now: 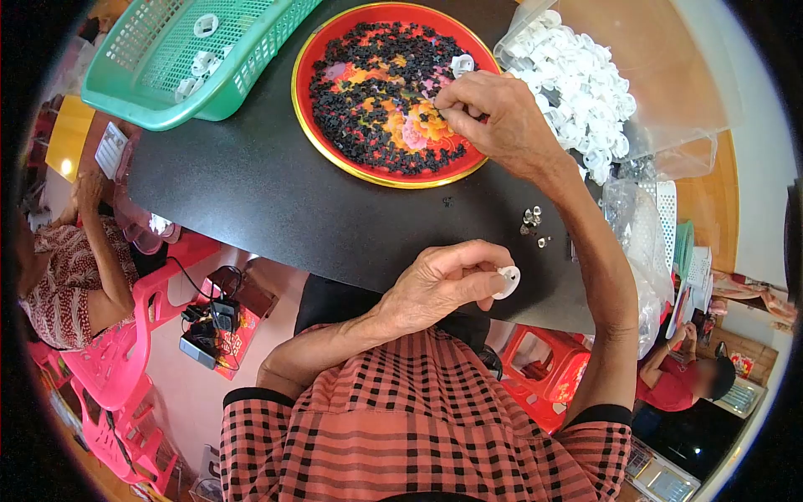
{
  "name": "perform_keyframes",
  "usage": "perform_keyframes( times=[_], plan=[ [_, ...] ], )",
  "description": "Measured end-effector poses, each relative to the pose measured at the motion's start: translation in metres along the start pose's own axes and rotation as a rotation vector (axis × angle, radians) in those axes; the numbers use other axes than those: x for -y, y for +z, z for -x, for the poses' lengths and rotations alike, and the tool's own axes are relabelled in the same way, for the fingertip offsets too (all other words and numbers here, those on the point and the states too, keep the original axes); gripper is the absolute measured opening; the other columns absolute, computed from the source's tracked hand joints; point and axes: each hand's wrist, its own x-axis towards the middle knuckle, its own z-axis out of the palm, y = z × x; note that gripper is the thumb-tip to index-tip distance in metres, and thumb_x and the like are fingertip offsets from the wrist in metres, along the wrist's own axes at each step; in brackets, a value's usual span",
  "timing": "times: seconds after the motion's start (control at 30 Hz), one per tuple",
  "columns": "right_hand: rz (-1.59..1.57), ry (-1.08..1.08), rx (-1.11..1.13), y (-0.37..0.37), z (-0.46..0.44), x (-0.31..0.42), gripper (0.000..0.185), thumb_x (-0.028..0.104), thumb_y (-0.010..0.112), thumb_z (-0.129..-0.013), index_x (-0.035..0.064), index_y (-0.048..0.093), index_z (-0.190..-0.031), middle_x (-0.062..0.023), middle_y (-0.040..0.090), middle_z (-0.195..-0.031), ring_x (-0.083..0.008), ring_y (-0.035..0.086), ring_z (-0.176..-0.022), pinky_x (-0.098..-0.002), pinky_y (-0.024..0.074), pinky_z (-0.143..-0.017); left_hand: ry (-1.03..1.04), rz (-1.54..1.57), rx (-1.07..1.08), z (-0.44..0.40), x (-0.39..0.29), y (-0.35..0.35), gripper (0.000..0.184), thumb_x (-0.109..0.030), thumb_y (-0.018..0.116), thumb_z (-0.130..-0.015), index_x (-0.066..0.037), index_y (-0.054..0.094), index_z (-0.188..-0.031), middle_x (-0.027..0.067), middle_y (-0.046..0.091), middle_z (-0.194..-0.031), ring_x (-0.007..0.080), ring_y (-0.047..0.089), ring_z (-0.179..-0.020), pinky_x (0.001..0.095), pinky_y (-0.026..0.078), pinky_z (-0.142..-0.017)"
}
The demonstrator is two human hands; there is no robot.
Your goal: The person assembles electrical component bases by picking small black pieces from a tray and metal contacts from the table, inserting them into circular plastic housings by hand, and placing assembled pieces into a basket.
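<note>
My left hand [447, 280] is closed near the table's front edge, thumb and fingers pinching a small round white plastic piece [508, 283] with a dark spot at its middle. Over the right side of a red flowered tray [298, 79], my right hand [498, 117] has its fingertips pressed together. Whatever they hold is too small to make out. Many tiny black parts [360, 138] are spread across the tray, and one white piece [462, 64] lies at its right side, just beyond my right hand.
A green basket [159, 113] with several white pieces stands at the upper left. White pieces [577, 84] are heaped in a clear bin at the right. Small metal bits [532, 219] lie on the dark table [251, 192]. Other people sit at the left and right.
</note>
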Motion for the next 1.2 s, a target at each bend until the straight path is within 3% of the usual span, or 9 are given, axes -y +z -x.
perform_keyframes(
  times=[0.23,0.3,0.6,0.93,1.13,1.2],
  plan=[
    [0.031,-0.050,0.022,0.007,-0.001,0.005,0.011,0.008,0.066,-0.075,0.0021,0.063,-0.084,-0.0074,0.060,-0.070,-0.0219,0.059,-0.067,-0.0338,0.0447,-0.062,-0.011,0.002,-0.003,-0.001,0.000,0.000,0.021,-0.010,0.056,-0.090,0.000,0.058,-0.109,0.0036,0.061,-0.089,0.0073,0.058,-0.073,0.0212,0.049,-0.068],
    [0.088,-0.003,0.062,0.009,-0.001,0.006,0.011,0.018,0.063,-0.076,0.0068,0.063,-0.077,-0.0067,0.059,-0.073,-0.0246,0.058,-0.076,-0.0387,0.0389,-0.067,-0.010,0.006,-0.003,-0.001,0.000,0.000,0.021,-0.009,0.056,-0.090,0.000,0.058,-0.109,0.0036,0.061,-0.088,0.0073,0.058,-0.073,0.0213,0.049,-0.068],
    [0.092,-0.103,0.042,0.007,-0.002,0.009,0.010,0.017,0.063,-0.077,0.0082,0.065,-0.080,-0.0052,0.059,-0.080,-0.0229,0.057,-0.081,-0.0373,0.0373,-0.068,-0.017,0.022,-0.006,0.000,0.000,0.000,0.022,-0.011,0.057,-0.090,-0.001,0.058,-0.109,0.0040,0.061,-0.090,0.0077,0.058,-0.073,0.0213,0.049,-0.068],
    [0.130,-0.151,0.089,0.007,-0.006,0.007,0.013,0.012,0.065,-0.076,0.0050,0.066,-0.086,-0.0067,0.061,-0.082,-0.0231,0.056,-0.082,-0.0355,0.0398,-0.073,0.003,-0.004,0.003,-0.001,0.000,0.000,0.021,-0.011,0.057,-0.090,-0.001,0.059,-0.108,0.0030,0.061,-0.087,0.0071,0.058,-0.072,0.0209,0.048,-0.067],
    [0.281,-0.123,0.169,0.009,-0.013,0.020,0.009,0.013,0.063,-0.076,0.0044,0.062,-0.080,-0.0082,0.059,-0.077,-0.0248,0.057,-0.078,-0.0377,0.0399,-0.070,-0.005,-0.012,-0.008,-0.001,0.000,0.001,0.021,-0.010,0.057,-0.089,-0.001,0.059,-0.108,0.0031,0.061,-0.088,0.0072,0.058,-0.072,0.0208,0.048,-0.068],
    [0.307,-0.094,0.135,0.011,-0.015,0.023,0.007,0.010,0.061,-0.076,0.0036,0.061,-0.076,-0.0088,0.059,-0.070,-0.0266,0.058,-0.070,-0.0373,0.0428,-0.070,-0.009,0.002,-0.013,-0.001,0.000,0.000,0.021,-0.010,0.057,-0.089,-0.001,0.059,-0.108,0.0032,0.061,-0.088,0.0072,0.058,-0.072,0.0208,0.048,-0.068]
  ],
)
